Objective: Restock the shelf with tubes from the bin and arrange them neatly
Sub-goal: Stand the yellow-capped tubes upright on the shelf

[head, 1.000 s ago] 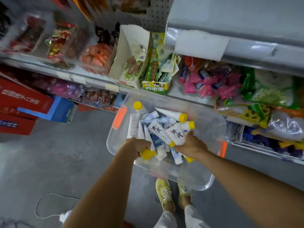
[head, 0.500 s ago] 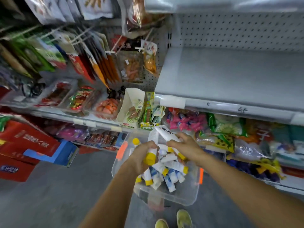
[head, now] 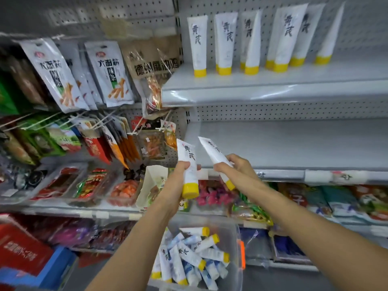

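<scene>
Centre frame: left hand point(head: 180, 175) grips a white tube point(head: 187, 159), right hand point(head: 238, 167) pinches a second tube point(head: 213, 151).
We note the left one roughly upright, yellow cap down. The right one is held near its cap and tilts toward the upper left. Both sit in front of the middle shelf point(head: 294, 143). Upper right, a row of like tubes point(head: 225, 38) stands cap-down on the top shelf point(head: 273, 81). Bottom centre, the clear bin point(head: 235, 232) holds a jumble of more tubes point(head: 189, 256). Snack packets point(head: 109, 72) hang at upper left.
</scene>
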The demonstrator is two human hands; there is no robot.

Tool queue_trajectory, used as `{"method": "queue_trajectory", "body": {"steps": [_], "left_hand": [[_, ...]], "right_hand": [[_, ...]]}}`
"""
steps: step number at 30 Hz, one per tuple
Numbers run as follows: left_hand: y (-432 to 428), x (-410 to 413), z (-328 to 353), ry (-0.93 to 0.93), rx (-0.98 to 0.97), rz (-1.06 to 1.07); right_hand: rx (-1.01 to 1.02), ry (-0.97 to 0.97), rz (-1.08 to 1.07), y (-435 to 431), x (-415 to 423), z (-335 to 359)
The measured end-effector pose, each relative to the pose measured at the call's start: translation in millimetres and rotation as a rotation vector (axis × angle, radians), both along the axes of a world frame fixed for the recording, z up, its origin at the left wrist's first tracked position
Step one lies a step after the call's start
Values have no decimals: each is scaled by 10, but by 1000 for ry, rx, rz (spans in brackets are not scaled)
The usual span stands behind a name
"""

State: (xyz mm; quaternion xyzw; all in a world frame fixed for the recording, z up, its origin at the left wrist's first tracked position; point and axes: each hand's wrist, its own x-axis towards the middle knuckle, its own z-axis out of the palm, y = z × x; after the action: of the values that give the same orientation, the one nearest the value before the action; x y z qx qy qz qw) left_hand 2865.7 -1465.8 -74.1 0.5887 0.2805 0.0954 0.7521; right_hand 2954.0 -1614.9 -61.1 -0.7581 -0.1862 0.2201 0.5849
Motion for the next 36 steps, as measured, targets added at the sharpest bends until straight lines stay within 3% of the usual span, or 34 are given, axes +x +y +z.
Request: {"method": "queue_trajectory", "body": {"steps": [7, 10, 20, 29, 36], "left_hand": [[-346, 288, 732, -151, 435, -113], [-495, 467, 1014, -255, 526, -139], [-966, 1528, 1803, -439, 548, -27], [-1176, 2228, 2014, -461, 547, 26], [-1222, 2485, 1994, -436, 544, 46]], "right_hand": [[125, -192, 37, -381, 258, 627], [143, -280, 26, -566, 472, 906], [183, -538, -115, -1135, 1513, 1847], [53, -486, -199, -1290, 2616, 1943], [-42, -503, -218, -1178, 2930, 1831]]}}
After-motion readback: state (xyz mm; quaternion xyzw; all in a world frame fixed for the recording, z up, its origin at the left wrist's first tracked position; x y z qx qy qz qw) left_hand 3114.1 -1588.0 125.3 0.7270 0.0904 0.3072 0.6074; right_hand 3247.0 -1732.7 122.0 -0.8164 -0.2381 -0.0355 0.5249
